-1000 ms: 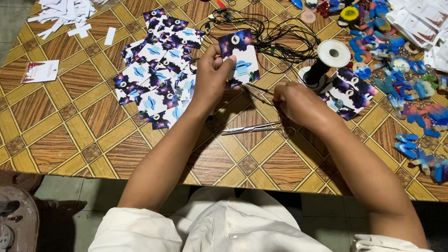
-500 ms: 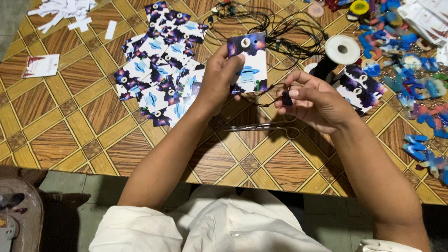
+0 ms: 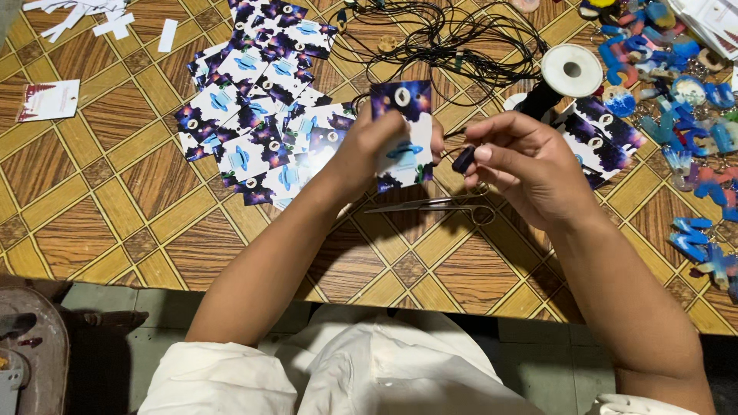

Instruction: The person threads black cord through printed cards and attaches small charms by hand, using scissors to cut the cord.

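My left hand (image 3: 369,150) holds up a small printed card (image 3: 405,127), dark purple and white with a blue shape and a round hole near its top. My right hand (image 3: 523,165) is just to its right, pinching a small dark bead-like piece (image 3: 463,159) on a thin black cord between thumb and fingers. Both hands hover over the wood-patterned table (image 3: 92,223), close together above a pair of scissors (image 3: 438,206) lying flat.
A heap of similar cards (image 3: 254,115) lies to the left. Tangled black cord (image 3: 453,42) and a white spool (image 3: 571,71) sit behind my hands. Blue resin letter charms (image 3: 692,115) cover the right side. White paper scraps (image 3: 77,11) lie at the far left corner.
Both hands have lifted off the table and come toward me. The left raised the card upright, and the right picked up the cord's dark piece and brought it beside the card.
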